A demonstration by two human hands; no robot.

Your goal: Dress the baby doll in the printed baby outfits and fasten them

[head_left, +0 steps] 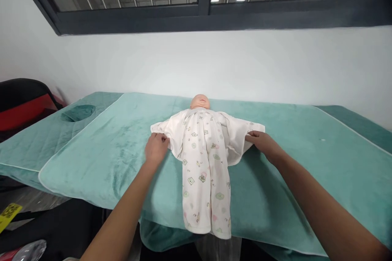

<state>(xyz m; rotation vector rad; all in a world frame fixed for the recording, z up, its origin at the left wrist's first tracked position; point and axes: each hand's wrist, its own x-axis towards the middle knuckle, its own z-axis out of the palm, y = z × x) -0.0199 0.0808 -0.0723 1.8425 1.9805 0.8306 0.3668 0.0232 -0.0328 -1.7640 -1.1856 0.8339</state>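
A baby doll (200,101) lies on its back on the teal bed cover, its head toward the wall. White baby clothes (203,171) with small printed animals and shapes cover its body, sleeves spread to both sides and the lower part hanging past the bed's near edge. My left hand (157,147) is closed at the left sleeve, its fingertips pinching the cloth near the cuff. On the other side my right hand (262,142) grips the lower edge of the right sleeve, fingers partly hidden by the fabric. The doll's arms and legs are hidden under the cloth.
The teal bed (92,159) has a face hole (78,113) at its left end and stands against a white wall (196,61) under a barred window. A black and red chair (26,106) is at left. A plastic bottle (29,251) lies at lower left.
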